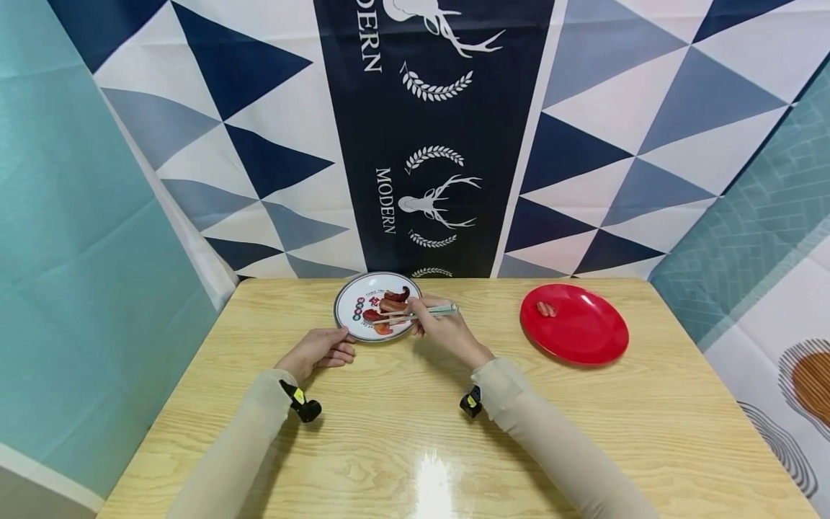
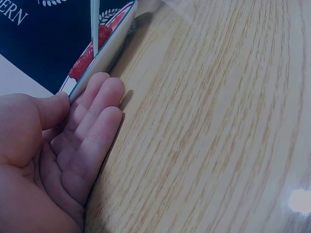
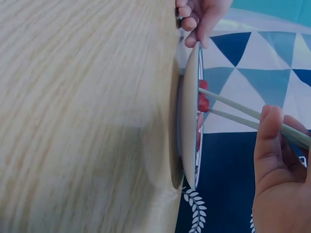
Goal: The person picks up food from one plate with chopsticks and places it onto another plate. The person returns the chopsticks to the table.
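Note:
A white plate with a dark rim and printed lettering stands at the table's back, left of centre. Several reddish-brown sausage pieces lie on its right half. My left hand pinches the plate's near-left rim, the thumb on the edge and the other fingers below. In my right hand, by the right rim, is a pair of pale green chopsticks. In the right wrist view the tips of the chopsticks touch a red piece on the plate; whether they grip it, I cannot tell.
A red oval plate stands at the back right with a small sausage-like piece at its left. Patterned cloth hangs behind the wooden table. Each wrist wears a small black camera.

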Action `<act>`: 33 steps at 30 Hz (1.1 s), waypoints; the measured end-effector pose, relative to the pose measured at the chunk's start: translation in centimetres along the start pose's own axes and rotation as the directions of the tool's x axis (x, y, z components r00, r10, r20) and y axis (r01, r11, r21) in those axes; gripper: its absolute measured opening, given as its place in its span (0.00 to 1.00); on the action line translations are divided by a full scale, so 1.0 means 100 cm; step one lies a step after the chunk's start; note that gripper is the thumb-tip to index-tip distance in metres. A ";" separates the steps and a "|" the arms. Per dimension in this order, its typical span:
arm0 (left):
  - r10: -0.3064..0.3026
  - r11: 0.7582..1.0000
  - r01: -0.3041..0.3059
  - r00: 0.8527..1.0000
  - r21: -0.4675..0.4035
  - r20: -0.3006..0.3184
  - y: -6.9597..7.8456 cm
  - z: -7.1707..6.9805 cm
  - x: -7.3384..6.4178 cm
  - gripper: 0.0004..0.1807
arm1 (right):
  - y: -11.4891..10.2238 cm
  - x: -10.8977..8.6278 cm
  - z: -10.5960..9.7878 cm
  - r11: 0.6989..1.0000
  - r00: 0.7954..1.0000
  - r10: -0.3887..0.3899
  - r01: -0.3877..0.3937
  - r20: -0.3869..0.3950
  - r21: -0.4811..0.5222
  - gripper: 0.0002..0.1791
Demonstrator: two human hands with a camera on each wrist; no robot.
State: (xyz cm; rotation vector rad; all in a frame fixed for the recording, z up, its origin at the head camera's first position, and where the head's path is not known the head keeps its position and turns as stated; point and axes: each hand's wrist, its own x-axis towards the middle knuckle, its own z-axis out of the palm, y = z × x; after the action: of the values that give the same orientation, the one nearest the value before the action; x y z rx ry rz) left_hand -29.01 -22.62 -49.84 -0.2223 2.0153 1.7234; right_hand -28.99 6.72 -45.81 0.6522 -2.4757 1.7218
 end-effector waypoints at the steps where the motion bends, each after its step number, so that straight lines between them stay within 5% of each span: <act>1: -0.001 1.000 0.001 1.000 0.001 -0.001 0.000 0.000 0.000 0.23 | 0.000 0.000 0.000 1.000 1.000 0.001 -0.001 0.000 0.003 0.24; 11: -0.003 1.000 0.003 1.000 -0.002 -0.001 0.000 0.001 0.001 0.24 | -0.007 -0.003 -0.003 0.998 0.999 -0.034 0.035 -0.025 0.051 0.17; 18: -0.015 1.000 0.015 1.000 0.013 -0.013 0.003 0.001 -0.001 0.24 | -0.009 -0.008 -0.011 0.994 0.986 -0.104 0.098 -0.128 -0.055 0.22; 23: -0.017 1.000 0.017 1.000 0.013 -0.015 0.004 0.000 0.000 0.24 | -0.011 -0.010 -0.014 0.997 0.980 -0.072 0.077 -0.185 0.020 0.21; 33: -0.002 1.000 0.002 1.000 0.003 0.005 0.001 0.000 -0.001 0.24 | -0.013 -0.010 -0.014 0.999 0.990 -0.037 0.037 -0.137 -0.003 0.23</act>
State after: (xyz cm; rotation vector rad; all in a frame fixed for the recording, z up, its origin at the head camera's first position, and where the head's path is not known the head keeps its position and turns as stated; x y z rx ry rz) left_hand -28.94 -22.58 -49.68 -0.2189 2.0135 1.7181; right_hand -27.89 7.96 -44.45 0.5559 -2.3568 1.6918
